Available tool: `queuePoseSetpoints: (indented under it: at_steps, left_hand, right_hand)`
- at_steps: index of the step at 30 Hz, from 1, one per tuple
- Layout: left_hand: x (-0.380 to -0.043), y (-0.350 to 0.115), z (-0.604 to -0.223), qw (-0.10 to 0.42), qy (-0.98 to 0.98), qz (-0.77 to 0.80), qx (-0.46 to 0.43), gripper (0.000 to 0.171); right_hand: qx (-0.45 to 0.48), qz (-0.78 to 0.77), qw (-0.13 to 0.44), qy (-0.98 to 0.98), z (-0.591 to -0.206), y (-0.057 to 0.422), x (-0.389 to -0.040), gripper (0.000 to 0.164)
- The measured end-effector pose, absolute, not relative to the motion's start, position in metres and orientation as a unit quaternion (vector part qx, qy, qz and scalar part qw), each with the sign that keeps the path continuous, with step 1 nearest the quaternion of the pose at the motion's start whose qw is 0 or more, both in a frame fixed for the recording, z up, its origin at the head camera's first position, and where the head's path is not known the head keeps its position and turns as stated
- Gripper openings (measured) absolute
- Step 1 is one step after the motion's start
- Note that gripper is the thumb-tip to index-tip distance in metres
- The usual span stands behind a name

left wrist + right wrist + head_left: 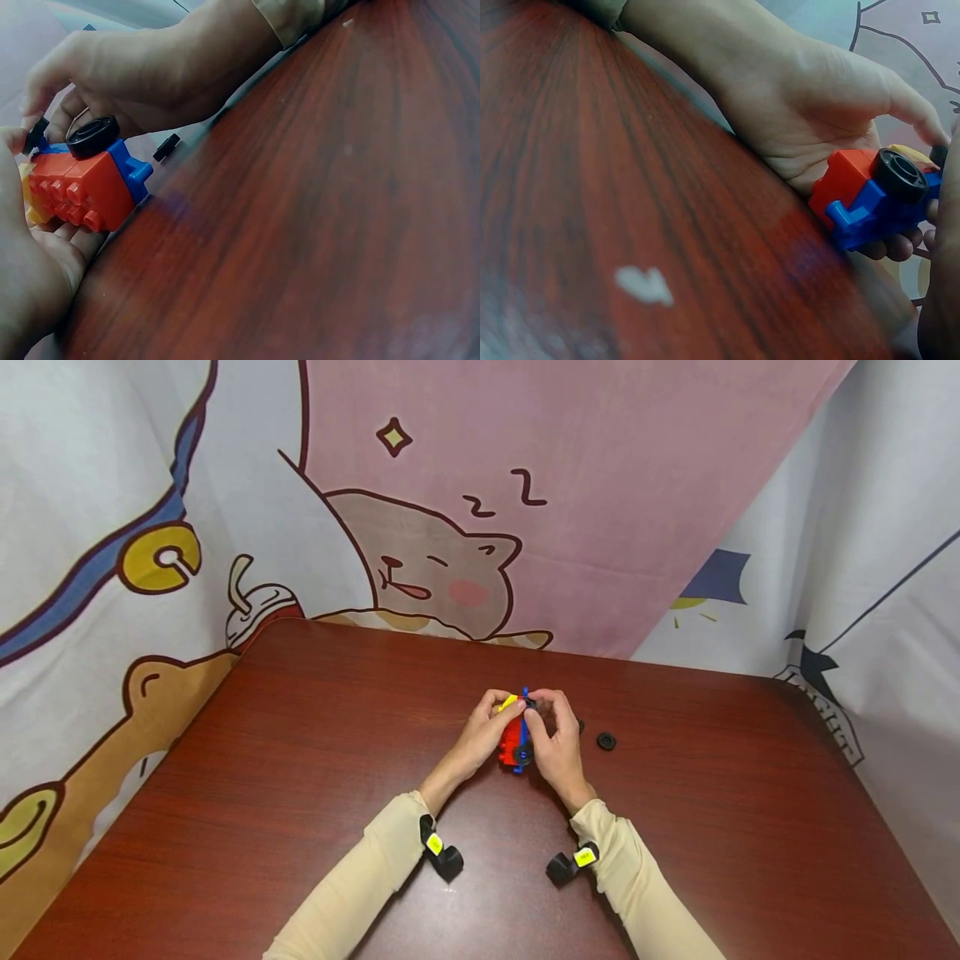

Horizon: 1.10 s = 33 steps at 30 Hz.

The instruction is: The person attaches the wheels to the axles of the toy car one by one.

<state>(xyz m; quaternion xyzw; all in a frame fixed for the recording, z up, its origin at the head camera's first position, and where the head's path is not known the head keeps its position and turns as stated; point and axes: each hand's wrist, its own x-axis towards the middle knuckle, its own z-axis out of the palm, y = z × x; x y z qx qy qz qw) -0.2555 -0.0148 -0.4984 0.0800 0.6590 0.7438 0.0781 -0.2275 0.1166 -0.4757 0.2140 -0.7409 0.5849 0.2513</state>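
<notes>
A toy block car (pixel 512 742) with red and yellow bricks on a blue base is held on its side over the table. My left hand (pixel 477 737) grips its brick side, the fingers beneath it in the left wrist view. One black wheel (pixel 94 136) sits on the near end of the blue base (pixel 877 214). At the far end, my right hand (pixel 557 745) pinches a second black wheel (pixel 35 136) against the base. The left thumb reaches over to that same wheel, and the fingers partly hide it.
A loose black wheel (pixel 606 741) lies on the brown table (pixel 697 793) right of the hands. Another dark wheel (pixel 581 725) shows partly behind the right hand. Printed curtains (pixel 600 527) hang along the table's back and sides.
</notes>
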Motion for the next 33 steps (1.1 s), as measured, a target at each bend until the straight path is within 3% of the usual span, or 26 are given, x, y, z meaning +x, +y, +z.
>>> queuePoseSetpoints:
  at_steps: [4,14,22,33]
  left_hand:
    - [-0.254,-0.015,-0.498,0.082,0.657,0.745,0.083,0.031]
    - [-0.254,-0.016,-0.498,0.092,0.645,0.755,0.080,0.030]
    - [-0.254,-0.018,-0.497,0.100,0.621,0.773,0.090,0.028]
    - [-0.254,-0.019,-0.496,0.104,0.629,0.765,0.092,0.032]
  right_hand:
    - [0.196,0.597,0.242,-0.740,-0.476,0.116,-0.227,0.018]
    - [0.122,0.614,0.159,-0.763,-0.496,0.121,-0.241,0.039]
    - [0.112,0.584,0.074,-0.800,-0.505,0.128,-0.247,0.042]
    - [0.114,0.586,0.069,-0.799,-0.505,0.127,-0.247,0.046]
